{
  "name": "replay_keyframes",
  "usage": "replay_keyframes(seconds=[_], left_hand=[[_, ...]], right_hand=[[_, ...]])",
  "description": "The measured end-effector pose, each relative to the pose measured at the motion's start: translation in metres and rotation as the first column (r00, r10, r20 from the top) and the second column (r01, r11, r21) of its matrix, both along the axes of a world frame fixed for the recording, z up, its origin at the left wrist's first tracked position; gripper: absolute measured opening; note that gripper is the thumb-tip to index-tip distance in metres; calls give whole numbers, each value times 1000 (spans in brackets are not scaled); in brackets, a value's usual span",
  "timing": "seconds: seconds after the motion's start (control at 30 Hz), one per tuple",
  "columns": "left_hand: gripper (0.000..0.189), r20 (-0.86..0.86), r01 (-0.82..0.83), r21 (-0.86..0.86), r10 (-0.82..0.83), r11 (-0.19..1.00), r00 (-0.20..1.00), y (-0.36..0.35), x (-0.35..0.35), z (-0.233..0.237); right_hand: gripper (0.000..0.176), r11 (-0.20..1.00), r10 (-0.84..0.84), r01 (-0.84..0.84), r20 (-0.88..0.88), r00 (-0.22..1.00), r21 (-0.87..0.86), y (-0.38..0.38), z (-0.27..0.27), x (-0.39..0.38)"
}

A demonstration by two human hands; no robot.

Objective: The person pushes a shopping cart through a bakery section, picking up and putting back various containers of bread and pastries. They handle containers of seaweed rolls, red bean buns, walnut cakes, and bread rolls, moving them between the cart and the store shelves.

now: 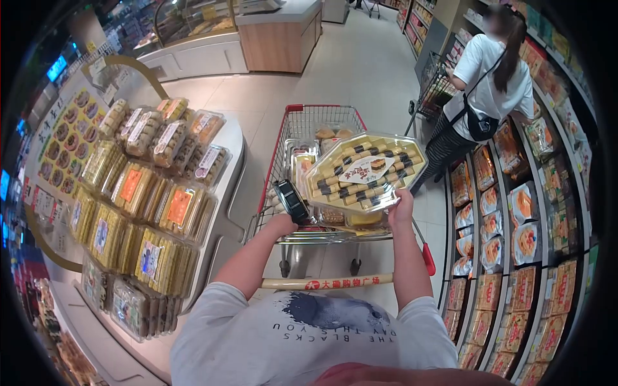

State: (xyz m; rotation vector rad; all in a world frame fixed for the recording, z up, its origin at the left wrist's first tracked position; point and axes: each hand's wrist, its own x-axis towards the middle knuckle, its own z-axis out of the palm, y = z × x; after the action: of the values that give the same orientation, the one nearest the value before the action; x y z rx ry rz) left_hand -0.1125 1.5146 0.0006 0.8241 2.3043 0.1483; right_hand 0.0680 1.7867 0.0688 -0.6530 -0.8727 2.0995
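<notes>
Left grip (283, 224), centre-left of frame: just beside glossy black rectangular object (292, 201), closure cannot be told | Clear-lidded octagonal plastic tray of yellow-and-black rolls (367, 170), frame centre: held above red-trimmed wire cart (322, 108), long axis roughly left-right | Right grip (402, 204): nearer, clamped on tray's lower-right edge; tray lies up-left of it.

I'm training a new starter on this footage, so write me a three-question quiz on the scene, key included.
1. Which hand grips the octagonal tray by its edge?
2. True or false: the shopping cart is empty.
3. Where is the white display stand of packaged pastries?
a) To the left of the cart
b) To the right of the cart
c) Behind the person

Key:
1. The right hand.
2. False; packages lie in it.
3. a
</notes>
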Motion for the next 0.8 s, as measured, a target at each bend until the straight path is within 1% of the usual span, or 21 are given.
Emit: replay_keyframes(seconds=[0.03, 0.13, 0.17, 0.27, 0.3, 0.37, 0.4, 0.43, 0.47, 0.5, 0.57, 0.6, 0.63, 0.67, 0.73, 0.77, 0.8], left_hand=[[39, 18, 14, -15, -14, 1000, 1000, 9, -15, -4], [39, 55, -28, -11, 29, 1000, 998, 32, -55, -8], [40, 47, -18, -10, 19, 1000, 999, 40, -69, -9], [40, 32, -15, -1, 15, 1000, 999, 65, -111, -9], [40, 38, -28, 0, 28, 1000, 999, 72, -123, -10], [39, 54, -49, 24, 48, 999, 997, 89, -147, -11], [39, 71, -70, 33, 68, 997, 995, 98, -161, -4], [39, 88, -89, 41, 85, 995, 993, 106, -170, 6], [39, 106, -106, 49, 101, 993, 989, 115, -183, 12], [38, 105, -117, 19, 115, 993, 988, 122, -200, 0], [38, 2, -54, 234, 55, 971, 999, 135, -229, -28], [38, -53, -21, 337, 41, 941, 998, 139, -244, -46], [39, -44, -21, 443, 46, 896, 998, 142, -258, -56], [39, -15, -39, 446, 51, 894, 999, 145, -273, -66], [40, 47, -78, 449, 63, 890, 997, 158, -296, -58], [40, 73, -108, 331, 89, 937, 993, 165, -308, -54], [40, 69, -101, 295, 84, 950, 994, 176, -318, -60]], right_hand=[[16, 1000, 29, -29, 0, 1000, -3, 10, -1, -13], [16, 1000, 9, -9, 16, 1000, 5, 32, 7, -54], [16, 1000, 4, -4, 10, 1000, 7, 37, 13, -69], [18, 1000, 18, -18, 45, 999, 18, 67, 7, -116], [22, 999, 47, -48, 42, 998, 14, 71, 15, -131], [23, 997, 66, -67, 21, 998, 28, 78, 26, -159], [23, 996, 79, -79, 1, 997, 38, 87, 28, -175], [30, 994, 106, -105, -31, 994, 38, 98, 20, -190], [30, 993, 118, -117, -32, 992, 29, 106, 19, -203], [31, 992, 127, -127, -32, 991, 17, 104, 31, -217], [30, 988, 152, -153, -54, 987, -11, 110, 44, -243], [29, 982, 184, -187, -76, 980, -24, 116, 47, -259], [28, 975, 217, -221, -96, 972, -35, 124, 48, -275], [28, 970, 235, -239, -78, 969, -43, 135, 43, -291], [28, 959, 274, -276, -38, 961, -63, 151, 31, -323], [31, 953, 299, -299, -22, 954, -47, 160, 29, -338], [32, 952, 303, -303, -14, 953, -31, 170, 26, -347]])
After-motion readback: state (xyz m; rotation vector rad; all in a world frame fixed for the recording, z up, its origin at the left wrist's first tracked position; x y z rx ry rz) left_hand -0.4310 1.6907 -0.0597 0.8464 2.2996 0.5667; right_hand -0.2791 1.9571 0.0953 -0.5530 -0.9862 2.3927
